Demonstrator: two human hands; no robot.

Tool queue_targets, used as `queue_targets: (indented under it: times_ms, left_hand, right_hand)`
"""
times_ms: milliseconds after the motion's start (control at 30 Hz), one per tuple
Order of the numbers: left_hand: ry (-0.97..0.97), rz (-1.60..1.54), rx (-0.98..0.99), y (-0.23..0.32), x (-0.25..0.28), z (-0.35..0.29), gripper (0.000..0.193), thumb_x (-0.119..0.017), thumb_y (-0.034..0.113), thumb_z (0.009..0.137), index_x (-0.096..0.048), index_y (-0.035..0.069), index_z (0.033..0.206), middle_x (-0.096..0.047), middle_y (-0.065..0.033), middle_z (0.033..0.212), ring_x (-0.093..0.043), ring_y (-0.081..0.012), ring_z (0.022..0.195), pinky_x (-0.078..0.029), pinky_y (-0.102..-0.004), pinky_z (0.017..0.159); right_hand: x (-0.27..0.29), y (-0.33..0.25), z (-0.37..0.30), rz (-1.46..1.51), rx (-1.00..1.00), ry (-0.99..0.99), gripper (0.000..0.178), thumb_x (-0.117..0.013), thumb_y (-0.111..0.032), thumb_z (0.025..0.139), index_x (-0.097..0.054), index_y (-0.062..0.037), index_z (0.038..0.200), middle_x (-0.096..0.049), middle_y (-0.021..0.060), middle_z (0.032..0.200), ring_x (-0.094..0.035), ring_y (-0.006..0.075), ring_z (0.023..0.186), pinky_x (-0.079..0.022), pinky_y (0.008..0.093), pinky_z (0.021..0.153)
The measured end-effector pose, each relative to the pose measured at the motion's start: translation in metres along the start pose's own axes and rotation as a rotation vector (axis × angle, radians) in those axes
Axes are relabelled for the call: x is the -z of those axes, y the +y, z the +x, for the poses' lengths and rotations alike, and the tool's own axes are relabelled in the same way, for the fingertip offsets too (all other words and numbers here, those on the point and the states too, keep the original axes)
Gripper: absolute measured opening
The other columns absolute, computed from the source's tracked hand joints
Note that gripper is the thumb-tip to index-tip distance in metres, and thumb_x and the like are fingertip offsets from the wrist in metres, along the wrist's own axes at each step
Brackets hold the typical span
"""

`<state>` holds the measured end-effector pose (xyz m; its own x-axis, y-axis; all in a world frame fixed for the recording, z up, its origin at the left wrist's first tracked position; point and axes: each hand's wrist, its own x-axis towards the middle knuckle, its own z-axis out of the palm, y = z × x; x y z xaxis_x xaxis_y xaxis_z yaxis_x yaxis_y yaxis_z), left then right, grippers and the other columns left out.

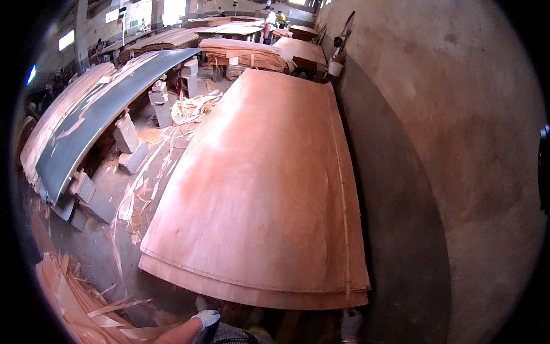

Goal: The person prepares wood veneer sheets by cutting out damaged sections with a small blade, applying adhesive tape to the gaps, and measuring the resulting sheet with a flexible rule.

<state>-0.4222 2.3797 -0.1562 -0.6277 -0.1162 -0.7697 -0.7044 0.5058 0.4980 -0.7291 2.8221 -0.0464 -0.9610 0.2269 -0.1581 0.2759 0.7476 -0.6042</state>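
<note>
A stack of large reddish wood veneer sheets (252,189) lies before me, its near edges slightly stepped. Along its right side runs a long thin stick (342,195), lengthwise on the top sheet. At the near end of this stick is my right hand (350,325), in a greyish glove and in shadow; its fingers appear closed around the stick's tip. My left hand (207,317), in a white glove, is below the near edge of the stack, against dark clothing. Its fingers are together and curled, and whatever may be inside them is hidden.
A bare wall (452,143) rises close on the right. To the left, a dark sheet (103,120) rests on grey blocks (133,157). Veneer scraps (74,292) pile at the lower left, with strips across the floor. Farther back are more veneer stacks (243,54) and a person (268,24).
</note>
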Motion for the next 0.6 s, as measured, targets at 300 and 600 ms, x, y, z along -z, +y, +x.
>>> queue_targets:
  times_ms: [300, 600]
  left_hand:
    - [0.119, -0.101, 0.04, -0.106, 0.001, -0.061, 0.048, -0.042, 0.041, 0.089, -0.063, 0.006, 0.115, -0.06, -0.0197, 0.118, -0.056, -0.037, 0.111, -0.042, -0.0404, 0.097]
    - [0.454, -0.325, 0.27, -0.278, 0.082, -0.161, 0.046, -0.044, 0.041, 0.089, -0.064, 0.007, 0.112, -0.062, -0.0167, 0.117, -0.058, -0.0357, 0.107, -0.045, -0.0424, 0.093]
  right_hand:
    - [-0.045, -0.12, -0.106, -0.014, 0.334, -0.168, 0.024, -0.064, -0.02, 0.083, -0.06, 0.0021, 0.077, -0.058, 0.0099, 0.064, -0.052, 0.0202, 0.062, -0.043, 0.0363, 0.059]
    - [-0.018, -0.289, -0.259, 0.277, 0.385, -0.469, 0.022, -0.065, -0.015, 0.085, -0.064, 0.0006, 0.1, -0.051, 0.0014, 0.058, -0.048, 0.0108, 0.05, -0.039, 0.0268, 0.044]
